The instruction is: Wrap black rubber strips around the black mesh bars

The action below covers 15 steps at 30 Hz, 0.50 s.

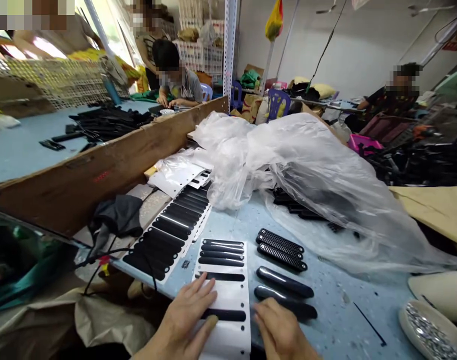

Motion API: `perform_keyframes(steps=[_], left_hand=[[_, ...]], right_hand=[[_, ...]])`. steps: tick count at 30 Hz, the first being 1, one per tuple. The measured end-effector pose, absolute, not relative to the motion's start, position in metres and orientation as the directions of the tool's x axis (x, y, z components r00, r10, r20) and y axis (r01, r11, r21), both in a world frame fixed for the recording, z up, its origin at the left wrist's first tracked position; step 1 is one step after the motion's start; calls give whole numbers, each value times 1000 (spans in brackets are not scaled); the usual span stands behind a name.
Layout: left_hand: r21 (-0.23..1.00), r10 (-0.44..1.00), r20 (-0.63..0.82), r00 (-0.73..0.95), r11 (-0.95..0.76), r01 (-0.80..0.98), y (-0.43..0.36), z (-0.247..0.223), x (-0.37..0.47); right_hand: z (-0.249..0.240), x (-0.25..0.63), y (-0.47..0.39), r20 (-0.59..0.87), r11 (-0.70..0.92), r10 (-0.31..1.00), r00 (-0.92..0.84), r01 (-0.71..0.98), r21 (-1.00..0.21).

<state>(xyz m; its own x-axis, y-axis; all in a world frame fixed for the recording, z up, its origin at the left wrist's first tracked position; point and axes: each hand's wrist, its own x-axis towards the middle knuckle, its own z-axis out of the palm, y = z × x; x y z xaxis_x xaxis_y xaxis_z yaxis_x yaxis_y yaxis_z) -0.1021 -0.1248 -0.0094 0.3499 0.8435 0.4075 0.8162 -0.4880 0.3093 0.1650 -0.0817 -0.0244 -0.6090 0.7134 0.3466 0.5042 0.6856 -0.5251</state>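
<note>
Your left hand (188,315) splays on the white strip sheet (228,292); your right hand (281,327) curls near 2 glossy black handles (285,282), grip unclear.

We see smooth, glossy black bars (284,281) and patterned, rough-looking ones (280,243) — plastic-like. Our sheet (232,294) seems paper, the partition (100,167) scuffed wood, the wrap (311,140) crinkled translucent plastic.

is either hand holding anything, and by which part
The left hand lies spread on the white sheet, gripping nothing visible; the right hand is curled, so its hold can't be told.
</note>
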Motion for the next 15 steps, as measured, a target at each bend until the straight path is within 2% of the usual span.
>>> perform_keyframes(steps=[5,8,10,12,15], left_hand=[[382,798,600,55,-346,857,-121,-2,-118],[491,831,551,-79,-245,836,-126,3,-125],[598,898,410,-158,-133,790,-133,1,-124],[722,958,187,-215,15,691,-142,-6,-121],[894,966,-189,-177,243,377,-153,-15,-116]], right_hand=[[-16,167,-64,456,689,720,-522,463,-558],[-6,141,-59,562,775,626,-541,348,-528],[-3,118,-57,573,792,604,-554,332,-513],[-4,98,-57,536,774,627,-564,374,-511],[-7,83,-63,543,793,602,-585,362,-490]])
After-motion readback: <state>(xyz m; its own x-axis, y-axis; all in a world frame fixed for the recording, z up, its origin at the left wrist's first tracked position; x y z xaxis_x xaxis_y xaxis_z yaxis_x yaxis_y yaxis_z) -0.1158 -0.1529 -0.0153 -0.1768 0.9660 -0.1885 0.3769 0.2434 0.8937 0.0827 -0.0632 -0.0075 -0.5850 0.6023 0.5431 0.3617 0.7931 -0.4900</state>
